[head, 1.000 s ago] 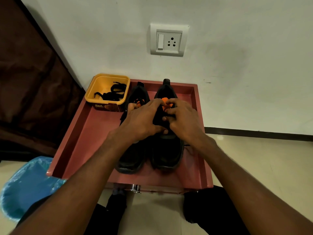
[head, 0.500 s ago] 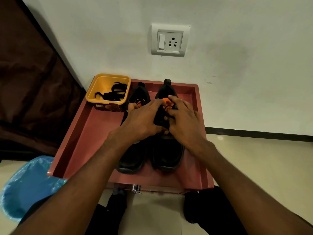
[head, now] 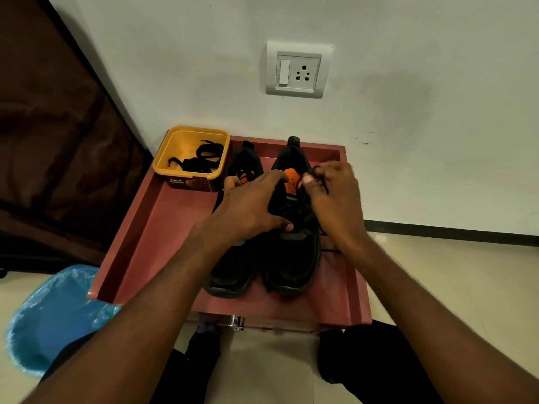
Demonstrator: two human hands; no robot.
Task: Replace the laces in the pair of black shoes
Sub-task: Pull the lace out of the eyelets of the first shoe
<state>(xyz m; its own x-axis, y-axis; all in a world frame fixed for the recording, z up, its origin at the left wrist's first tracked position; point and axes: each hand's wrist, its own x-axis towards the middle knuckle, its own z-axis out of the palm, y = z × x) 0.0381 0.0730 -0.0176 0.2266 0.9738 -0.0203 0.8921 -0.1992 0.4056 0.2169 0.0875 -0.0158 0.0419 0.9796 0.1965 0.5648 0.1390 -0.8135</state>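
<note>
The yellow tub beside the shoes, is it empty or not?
Not empty: black laces lie loosely tangled inside the open yellow tub.

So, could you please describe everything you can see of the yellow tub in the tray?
The yellow tub is a squarish, rounded-cornered container that looks like plastic, open-topped, with a dark brown printed band round its base. It stands upright in the far left corner of the pink tray, beside the left shoe. Loose black laces lie inside. Neither hand touches it.

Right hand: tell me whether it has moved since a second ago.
Yes. The right hand has shifted rightward off the right shoe, toward the tray's right wall, pulling a black lace.
</note>
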